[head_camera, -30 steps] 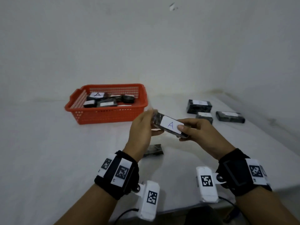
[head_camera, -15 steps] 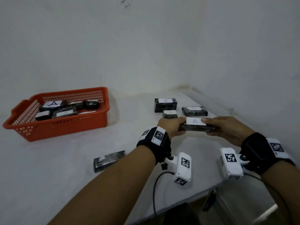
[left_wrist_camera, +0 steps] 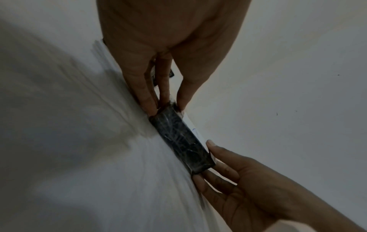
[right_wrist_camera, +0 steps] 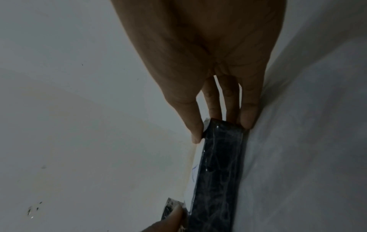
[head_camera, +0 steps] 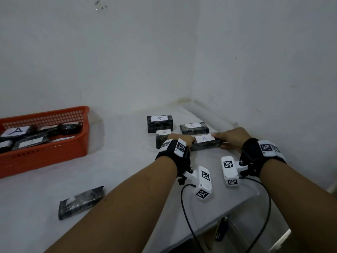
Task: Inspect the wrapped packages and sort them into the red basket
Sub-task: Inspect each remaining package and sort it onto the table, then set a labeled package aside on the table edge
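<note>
The red basket [head_camera: 54, 152] sits far left, cut off at the frame edge, several packages already inside; the left hand [head_camera: 182, 140] and right hand [head_camera: 231, 136] each pinch an end of the package marked A [head_camera: 206, 143], low over the table beside three others. Judging by that, inspection is ending; next it must be released or carried left to the basket; whether it touches the cloth I cannot tell.
</note>
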Demonstrator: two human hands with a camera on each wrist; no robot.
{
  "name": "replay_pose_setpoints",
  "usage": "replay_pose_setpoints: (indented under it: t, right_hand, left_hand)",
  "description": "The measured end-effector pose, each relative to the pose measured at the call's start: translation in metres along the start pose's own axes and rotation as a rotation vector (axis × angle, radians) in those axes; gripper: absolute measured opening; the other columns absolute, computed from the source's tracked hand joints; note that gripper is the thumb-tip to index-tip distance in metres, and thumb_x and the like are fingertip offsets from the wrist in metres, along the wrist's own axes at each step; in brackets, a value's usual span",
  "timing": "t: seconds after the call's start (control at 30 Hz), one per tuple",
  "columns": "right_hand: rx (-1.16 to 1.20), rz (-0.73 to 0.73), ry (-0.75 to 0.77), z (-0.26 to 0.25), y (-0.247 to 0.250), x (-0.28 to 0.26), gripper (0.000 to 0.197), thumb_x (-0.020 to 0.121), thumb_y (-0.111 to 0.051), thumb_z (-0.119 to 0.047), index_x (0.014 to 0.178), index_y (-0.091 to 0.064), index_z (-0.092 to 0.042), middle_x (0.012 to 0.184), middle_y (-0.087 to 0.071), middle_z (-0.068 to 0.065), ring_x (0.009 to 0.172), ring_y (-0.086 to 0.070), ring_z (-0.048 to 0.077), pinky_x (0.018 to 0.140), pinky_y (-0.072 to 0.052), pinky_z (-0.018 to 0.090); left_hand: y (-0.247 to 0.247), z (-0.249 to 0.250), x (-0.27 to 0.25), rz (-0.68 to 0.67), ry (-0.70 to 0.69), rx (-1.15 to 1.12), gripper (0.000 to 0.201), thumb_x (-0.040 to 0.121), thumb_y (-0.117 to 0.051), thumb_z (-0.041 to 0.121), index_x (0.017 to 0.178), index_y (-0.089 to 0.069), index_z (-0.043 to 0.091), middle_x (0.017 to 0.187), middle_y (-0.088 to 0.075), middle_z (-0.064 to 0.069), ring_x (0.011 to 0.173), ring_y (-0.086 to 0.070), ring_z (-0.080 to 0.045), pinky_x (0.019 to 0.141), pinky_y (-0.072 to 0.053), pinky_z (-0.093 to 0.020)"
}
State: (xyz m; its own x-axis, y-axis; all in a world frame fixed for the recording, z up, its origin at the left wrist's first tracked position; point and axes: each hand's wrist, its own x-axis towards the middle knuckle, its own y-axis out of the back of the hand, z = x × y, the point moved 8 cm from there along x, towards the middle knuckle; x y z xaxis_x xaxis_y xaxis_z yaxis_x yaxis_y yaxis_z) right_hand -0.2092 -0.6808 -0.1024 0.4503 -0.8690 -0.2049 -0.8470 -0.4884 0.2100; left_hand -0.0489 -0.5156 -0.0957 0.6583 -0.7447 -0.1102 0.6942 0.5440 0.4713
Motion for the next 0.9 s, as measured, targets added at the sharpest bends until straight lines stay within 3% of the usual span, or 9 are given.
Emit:
replay_pose_setpoints:
  t: [0.07, 0.17, 0.3, 0.43, 0.53, 0.63, 0.73, 0.8, 0.9]
  right_hand:
    - [-0.022, 0.013, -0.003, -0.001, -0.002, 0.008, 0.047, 0.075, -0.094, -0.016, 0.106, -0.073, 0.013, 0.102, -0.079, 0.023, 0.093, -0.078, 0.033, 0.085, -0.064, 0.044]
    - [-0.092, 0.025, 0.005, -0.002, -0.009, 0.017, 0.051, 0.071, -0.097, -0.021, 0.104, -0.074, 0.011, 0.098, -0.079, 0.023, 0.080, -0.076, 0.030, 0.062, -0.061, 0.034]
    - [-0.180, 0.050, 0.008, -0.005, -0.009, 0.017, 0.052, 0.069, -0.098, -0.025, 0.098, -0.073, 0.010, 0.095, -0.078, 0.022, 0.087, -0.078, 0.035, 0.079, -0.065, 0.043]
    - [-0.176, 0.039, 0.016, -0.008, -0.010, 0.015, 0.048, 0.071, -0.097, -0.022, 0.096, -0.072, 0.010, 0.096, -0.078, 0.024, 0.088, -0.078, 0.036, 0.075, -0.065, 0.042]
    - [-0.174, 0.001, 0.010, -0.007, -0.011, 0.011, 0.048, 0.073, -0.096, -0.020, 0.100, -0.072, 0.012, 0.102, -0.078, 0.026, 0.091, -0.078, 0.037, 0.071, -0.064, 0.039]
    - [-0.214, 0.010, 0.043, -0.016, -0.006, -0.001, 0.045, 0.076, -0.094, -0.020, 0.102, -0.074, 0.010, 0.101, -0.077, 0.023, 0.080, -0.073, 0.032, 0.075, -0.065, 0.045]
    - [-0.301, 0.070, 0.162, -0.036, -0.001, -0.019, 0.024, 0.084, -0.087, -0.021, 0.097, -0.078, -0.003, 0.093, -0.071, 0.009, 0.084, -0.064, 0.023, 0.061, -0.057, 0.032]
    - [-0.308, 0.089, 0.237, -0.049, -0.007, -0.034, 0.015, 0.086, -0.083, -0.021, 0.090, -0.076, -0.009, 0.087, -0.069, 0.003, 0.088, -0.065, 0.024, 0.061, -0.054, 0.028]
    - [-0.301, 0.064, 0.339, -0.066, -0.034, -0.063, 0.014, 0.084, -0.083, -0.024, 0.091, -0.075, -0.016, 0.086, -0.072, 0.004, 0.085, -0.071, 0.025, 0.066, -0.050, 0.026]
  left_hand:
    - [0.002, 0.001, 0.003, 0.019, -0.044, 0.203, 0.035, 0.101, -0.059, 0.022, 0.136, -0.062, 0.024, 0.117, -0.073, -0.006, 0.106, -0.071, -0.032, 0.086, -0.055, -0.030]
    - [0.000, 0.011, 0.002, -0.010, -0.134, 0.424, 0.031, 0.101, -0.059, 0.022, 0.132, -0.063, 0.023, 0.105, -0.074, -0.003, 0.091, -0.071, -0.029, 0.073, -0.052, -0.029]
    - [0.008, 0.018, -0.009, 0.070, -0.111, 0.438, 0.016, 0.102, -0.056, 0.016, 0.094, -0.052, 0.028, 0.074, -0.047, 0.006, 0.049, -0.050, -0.013, 0.047, -0.036, -0.021]
    - [0.006, 0.022, -0.010, 0.036, -0.206, 0.589, 0.016, 0.099, -0.054, 0.012, 0.097, -0.046, 0.026, 0.084, -0.053, -0.002, 0.077, -0.049, -0.026, 0.073, -0.039, -0.027]
    - [0.008, 0.019, -0.007, 0.040, -0.183, 0.542, 0.017, 0.098, -0.055, 0.012, 0.096, -0.046, 0.027, 0.087, -0.053, -0.003, 0.076, -0.049, -0.026, 0.071, -0.038, -0.027]
    - [0.008, 0.013, -0.004, -0.008, -0.116, 0.571, 0.017, 0.096, -0.056, 0.011, 0.099, -0.052, 0.027, 0.088, -0.056, -0.003, 0.075, -0.052, -0.027, 0.068, -0.040, -0.029]
    - [0.018, 0.016, -0.013, -0.048, -0.143, 0.530, 0.015, 0.097, -0.059, 0.013, 0.110, -0.064, 0.016, 0.101, -0.070, -0.005, 0.088, -0.069, -0.029, 0.078, -0.058, -0.035]
    - [0.036, 0.019, -0.031, -0.015, -0.075, 0.356, 0.007, 0.094, -0.065, 0.010, 0.100, -0.067, 0.007, 0.102, -0.072, -0.012, 0.085, -0.071, -0.029, 0.082, -0.064, -0.038]
    - [0.078, 0.011, -0.058, 0.062, 0.011, 0.130, 0.006, 0.088, -0.068, 0.008, 0.086, -0.068, 0.003, 0.085, -0.069, -0.015, 0.071, -0.063, -0.029, 0.072, -0.060, -0.036]
